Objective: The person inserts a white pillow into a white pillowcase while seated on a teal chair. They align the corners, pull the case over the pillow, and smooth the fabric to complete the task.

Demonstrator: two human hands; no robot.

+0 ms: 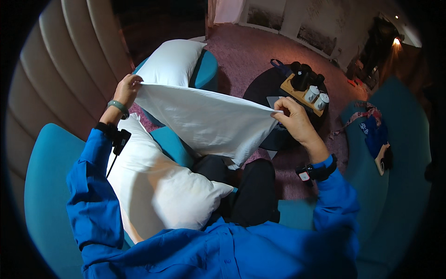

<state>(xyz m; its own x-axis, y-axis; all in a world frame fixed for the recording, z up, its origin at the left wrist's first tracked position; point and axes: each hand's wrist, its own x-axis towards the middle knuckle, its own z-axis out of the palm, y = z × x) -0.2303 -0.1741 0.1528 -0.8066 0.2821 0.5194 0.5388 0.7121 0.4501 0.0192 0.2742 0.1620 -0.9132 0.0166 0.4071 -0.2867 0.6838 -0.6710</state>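
A white pillowcase (209, 123) hangs stretched between my two raised hands, its upper edge running nearly straight from one to the other. At its left corner my left hand (126, 90) is closed in a pinch. My right hand (296, 118) pinches the opposite corner between thumb and fingers. The lower part of the cloth drapes down over my knees. A plump white pillow (162, 190) lies at my left side on the teal seat, against my lap. Farther off, another white pillow (174, 60) rests on a round teal stool (206, 72).
A round dark table (260, 88) stands ahead to the right, bearing a wooden tray (290, 88) with white lidded cups (320, 101) and dark teaware. On the curved teal sofa (404, 139) at right lie a blue cloth item (374, 135) and a patterned strap. A padded wall (69, 60) rises at left.
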